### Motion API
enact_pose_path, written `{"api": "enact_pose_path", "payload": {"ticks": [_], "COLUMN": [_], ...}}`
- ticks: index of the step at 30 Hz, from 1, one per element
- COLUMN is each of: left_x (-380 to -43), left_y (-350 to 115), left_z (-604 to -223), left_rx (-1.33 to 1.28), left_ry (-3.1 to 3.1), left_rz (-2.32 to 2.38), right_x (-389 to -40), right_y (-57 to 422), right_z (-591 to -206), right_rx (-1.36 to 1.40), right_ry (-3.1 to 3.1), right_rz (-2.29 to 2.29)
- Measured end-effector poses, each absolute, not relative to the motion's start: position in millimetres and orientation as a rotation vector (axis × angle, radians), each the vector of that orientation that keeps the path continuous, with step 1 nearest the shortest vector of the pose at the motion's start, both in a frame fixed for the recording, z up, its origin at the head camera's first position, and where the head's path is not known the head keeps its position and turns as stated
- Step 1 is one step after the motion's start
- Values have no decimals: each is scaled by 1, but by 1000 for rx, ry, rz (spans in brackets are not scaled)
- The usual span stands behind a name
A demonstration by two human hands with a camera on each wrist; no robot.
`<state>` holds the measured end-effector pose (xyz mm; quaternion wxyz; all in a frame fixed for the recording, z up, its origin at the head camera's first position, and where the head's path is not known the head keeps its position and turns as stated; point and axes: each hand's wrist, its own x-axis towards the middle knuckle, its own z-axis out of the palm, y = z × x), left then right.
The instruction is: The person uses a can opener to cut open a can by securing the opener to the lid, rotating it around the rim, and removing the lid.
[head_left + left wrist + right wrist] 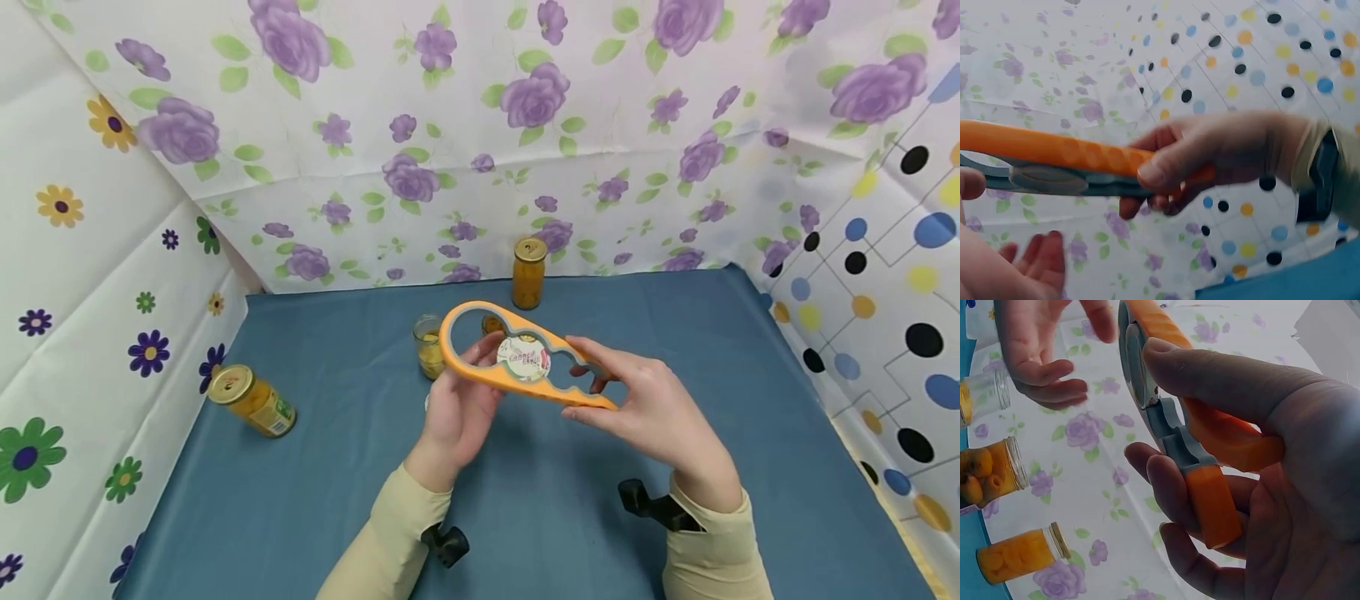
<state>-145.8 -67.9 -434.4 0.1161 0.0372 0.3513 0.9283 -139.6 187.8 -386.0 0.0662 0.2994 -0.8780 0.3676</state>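
Note:
My right hand [663, 408] grips an orange jar opener [491, 379] by its two handles, thumb on one side and fingers on the other. Between the opener's grey scalloped inner edges sits a round printed lid [523, 358]. Just under the opener's looped end is my left hand [459, 421], fingers loosely extended and holding nothing; the right wrist view shows it apart from the tool. Behind the hands stand a lidless glass jar [430, 350] with pale yellow contents and a second lidless jar [991, 472] of orange-brown fruit, mostly hidden in the head view.
A gold-lidded jar [529, 279] of orange fruit stands at the back edge of the blue tablecloth [337, 500]. Another gold-lidded jar [255, 404] is at the left. Flowered sheets [465, 167] hang behind and left, a dotted one [885, 292] at the right.

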Motion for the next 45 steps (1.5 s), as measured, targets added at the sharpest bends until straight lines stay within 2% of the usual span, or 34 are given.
{"api": "enact_pose_path", "payload": {"ticks": [15,29,45], "left_x": [-142,-138,-137], "left_y": [-72,-69,-66], "left_z": [-436,-437,-443], "left_rx": [376,325,429], "left_ry": [701,671,719], "left_rz": [2430,2428,2365], "right_x": [-140,-142,-144], "right_y": [189,187,182], "right_z": [-388,-390,-398], "right_rx": [987,1003,915], "right_ry": [-2649,-2766,-2960], "right_rz": [1035,1032,945]}}
